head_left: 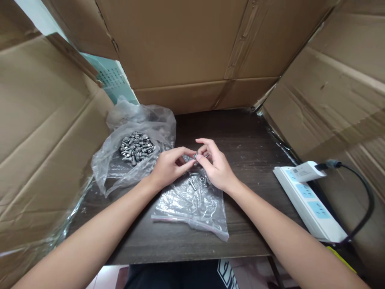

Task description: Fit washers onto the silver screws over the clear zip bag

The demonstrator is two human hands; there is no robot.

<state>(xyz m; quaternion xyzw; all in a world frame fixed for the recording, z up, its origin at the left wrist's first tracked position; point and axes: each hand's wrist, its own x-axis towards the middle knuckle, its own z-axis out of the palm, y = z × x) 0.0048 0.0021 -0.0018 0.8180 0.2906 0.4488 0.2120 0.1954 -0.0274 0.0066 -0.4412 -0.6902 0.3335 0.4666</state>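
Above a flat clear zip bag (189, 204) on the dark table, my two hands meet at their fingertips. My left hand (173, 163) pinches a small metal piece (195, 155) between thumb and index finger. From the other side, my right hand (215, 163) closes its thumb and fingers on the same piece; whether it is a nut, a bolt or both is too small to tell. Loose bolts (193, 185) and nuts lie on the zip bag just below the hands. Left of my left hand, an open plastic bag (105, 160) holds a pile of metal bolts (136, 148).
Cardboard walls (186, 44) stand behind and on both sides of the dark table (240, 132). A white power strip (309, 204) lies at the right, with a white plug (306, 171) and a black cable (368, 192). The table's front edge runs near my body.
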